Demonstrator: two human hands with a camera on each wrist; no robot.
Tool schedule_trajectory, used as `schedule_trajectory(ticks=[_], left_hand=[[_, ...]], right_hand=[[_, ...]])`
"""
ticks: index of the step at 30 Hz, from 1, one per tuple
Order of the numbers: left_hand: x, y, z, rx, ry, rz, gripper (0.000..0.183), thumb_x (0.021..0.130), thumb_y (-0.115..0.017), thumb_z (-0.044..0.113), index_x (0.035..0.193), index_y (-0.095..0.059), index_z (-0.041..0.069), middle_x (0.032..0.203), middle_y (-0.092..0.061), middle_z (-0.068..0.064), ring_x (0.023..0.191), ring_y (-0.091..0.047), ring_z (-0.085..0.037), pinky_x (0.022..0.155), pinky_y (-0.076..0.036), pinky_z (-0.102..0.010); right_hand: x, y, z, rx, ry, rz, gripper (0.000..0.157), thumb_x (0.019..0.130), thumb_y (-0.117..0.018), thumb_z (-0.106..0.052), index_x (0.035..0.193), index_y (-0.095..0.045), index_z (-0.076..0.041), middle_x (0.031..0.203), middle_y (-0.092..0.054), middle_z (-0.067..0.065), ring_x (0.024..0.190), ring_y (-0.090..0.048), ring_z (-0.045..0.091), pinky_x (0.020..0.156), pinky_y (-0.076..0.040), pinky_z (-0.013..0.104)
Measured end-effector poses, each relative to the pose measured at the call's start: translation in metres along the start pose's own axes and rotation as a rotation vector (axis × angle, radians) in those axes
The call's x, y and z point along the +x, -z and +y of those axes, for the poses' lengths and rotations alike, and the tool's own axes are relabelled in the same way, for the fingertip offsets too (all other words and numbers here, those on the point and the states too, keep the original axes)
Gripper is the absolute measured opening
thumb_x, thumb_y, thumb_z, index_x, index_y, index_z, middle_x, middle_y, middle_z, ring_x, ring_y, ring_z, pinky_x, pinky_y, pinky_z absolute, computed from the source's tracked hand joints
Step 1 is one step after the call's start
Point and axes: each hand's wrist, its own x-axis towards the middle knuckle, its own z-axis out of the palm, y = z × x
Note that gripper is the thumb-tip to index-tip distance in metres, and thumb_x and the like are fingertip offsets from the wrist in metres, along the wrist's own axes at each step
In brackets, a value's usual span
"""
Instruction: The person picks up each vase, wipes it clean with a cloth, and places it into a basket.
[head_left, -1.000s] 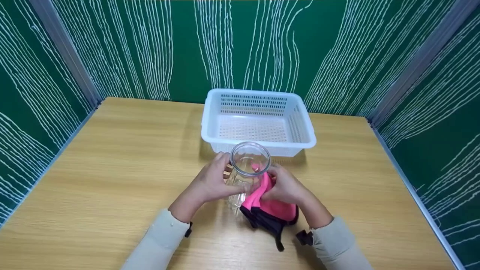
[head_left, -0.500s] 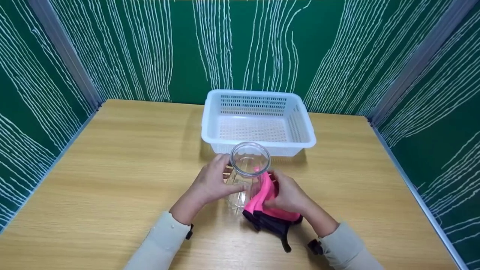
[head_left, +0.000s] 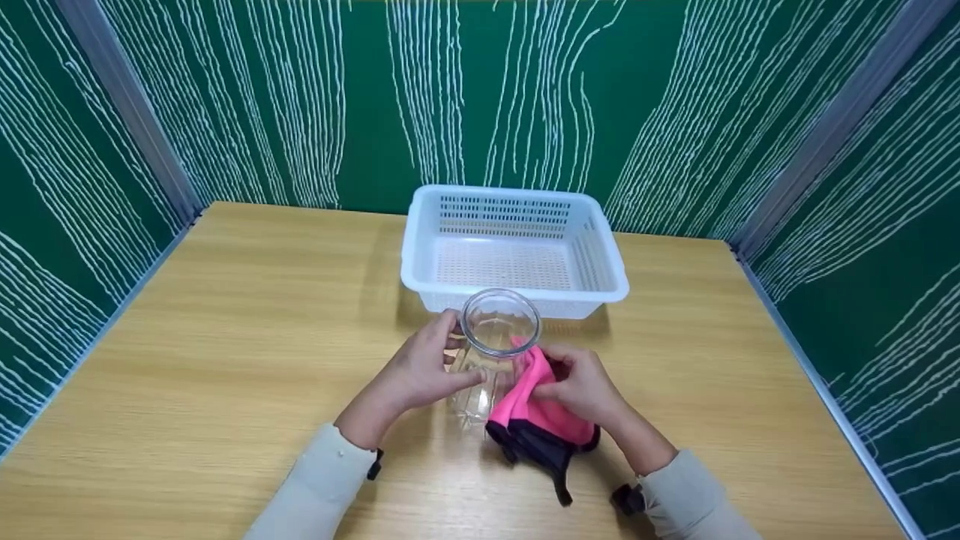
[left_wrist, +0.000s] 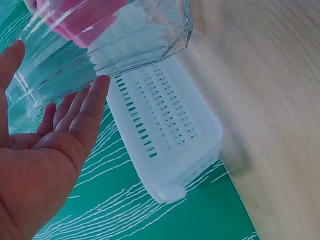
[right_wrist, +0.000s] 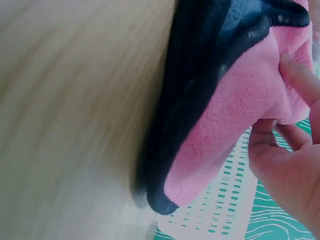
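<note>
A clear glass jar (head_left: 487, 375) with a thick round rim and faceted sides stands at the middle of the table, tilted slightly in the head view. My left hand (head_left: 420, 367) holds its left side, thumb across the near face and fingers behind. Against the jar's right side hangs a pink cleaning cloth (head_left: 547, 412) with black edging and a black loop. My right hand (head_left: 589, 386) pinches this cloth between thumb and fingers. Through the glass (left_wrist: 135, 40), the left wrist view shows some of the pink cloth (left_wrist: 85, 22).
Just beyond the jar sits a white plastic basket (head_left: 517, 294) with slotted walls, nothing visible inside it. The wooden table (head_left: 262, 322) is bounded by green panels (head_left: 367, 97) with white wavy lines at the back and sides.
My right hand has shifted a little to the right, away from the jar, the cloth going with it. My left hand and the jar have barely moved.
</note>
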Motion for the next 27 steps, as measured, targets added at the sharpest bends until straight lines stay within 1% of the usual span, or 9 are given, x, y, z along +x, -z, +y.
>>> schedule_trajectory(ticks=[4, 8, 13, 17, 23, 25, 27], left_hand=[[-0.001, 0.001, 0.0, 0.027, 0.004, -0.011, 0.062, 0.08, -0.077, 0.024, 0.131, -0.041, 0.016, 0.131, -0.053, -0.004, 0.122, -0.056, -0.023, 0.096, -0.054, -0.037], [-0.001, 0.003, -0.001, 0.046, -0.003, -0.017, 0.063, 0.081, -0.076, 0.025, 0.133, -0.041, 0.016, 0.131, -0.053, -0.004, 0.124, -0.056, -0.023, 0.096, -0.054, -0.038], [0.0, 0.004, -0.003, 0.058, -0.013, -0.033, 0.066, 0.081, -0.076, 0.027, 0.135, -0.039, 0.016, 0.134, -0.052, -0.004, 0.126, -0.055, -0.022, 0.096, -0.054, -0.039], [0.001, 0.004, -0.003, 0.065, -0.016, -0.046, 0.064, 0.083, -0.075, 0.028, 0.135, -0.04, 0.017, 0.136, -0.051, -0.004, 0.128, -0.053, -0.023, 0.097, -0.053, -0.04], [0.0, 0.003, -0.004, 0.065, -0.02, -0.05, 0.06, 0.084, -0.074, 0.023, 0.134, -0.041, 0.018, 0.137, -0.051, -0.003, 0.13, -0.052, -0.024, 0.096, -0.053, -0.042], [0.0, 0.002, -0.004, 0.055, -0.026, -0.054, 0.06, 0.084, -0.073, 0.022, 0.134, -0.041, 0.017, 0.137, -0.052, -0.004, 0.13, -0.051, -0.024, 0.095, -0.054, -0.043], [0.0, 0.002, -0.003, 0.048, -0.034, -0.058, 0.06, 0.084, -0.073, 0.021, 0.135, -0.041, 0.016, 0.136, -0.053, -0.006, 0.13, -0.051, -0.026, 0.095, -0.054, -0.045]], right_hand=[[0.001, 0.001, -0.001, 0.035, -0.006, 0.048, 0.043, 0.068, -0.079, 0.006, 0.11, -0.07, 0.002, 0.099, -0.071, 0.017, 0.078, -0.059, 0.003, 0.067, -0.054, 0.018], [0.003, 0.001, -0.008, 0.078, -0.008, 0.087, 0.045, 0.067, -0.077, 0.008, 0.111, -0.07, 0.0, 0.094, -0.071, 0.013, 0.078, -0.061, 0.006, 0.067, -0.055, 0.019], [0.008, 0.004, -0.022, 0.193, -0.01, 0.129, 0.046, 0.069, -0.073, 0.011, 0.113, -0.069, 0.002, 0.097, -0.072, 0.01, 0.078, -0.063, 0.009, 0.069, -0.056, 0.022], [0.012, 0.008, -0.032, 0.272, -0.056, 0.159, 0.041, 0.072, -0.067, 0.013, 0.113, -0.068, 0.004, 0.096, -0.073, 0.005, 0.078, -0.062, 0.009, 0.069, -0.055, 0.022], [0.016, 0.015, -0.04, 0.363, -0.111, 0.167, 0.039, 0.082, -0.057, 0.013, 0.119, -0.064, 0.006, 0.098, -0.072, 0.002, 0.082, -0.061, 0.011, 0.073, -0.055, 0.022], [0.017, 0.018, -0.04, 0.392, -0.121, 0.168, 0.038, 0.084, -0.055, 0.012, 0.121, -0.063, 0.006, 0.098, -0.071, 0.002, 0.082, -0.062, 0.011, 0.074, -0.056, 0.023], [0.018, 0.021, -0.04, 0.412, -0.124, 0.149, 0.038, 0.085, -0.055, 0.011, 0.122, -0.062, 0.006, 0.098, -0.071, 0.002, 0.082, -0.063, 0.011, 0.073, -0.056, 0.023]])
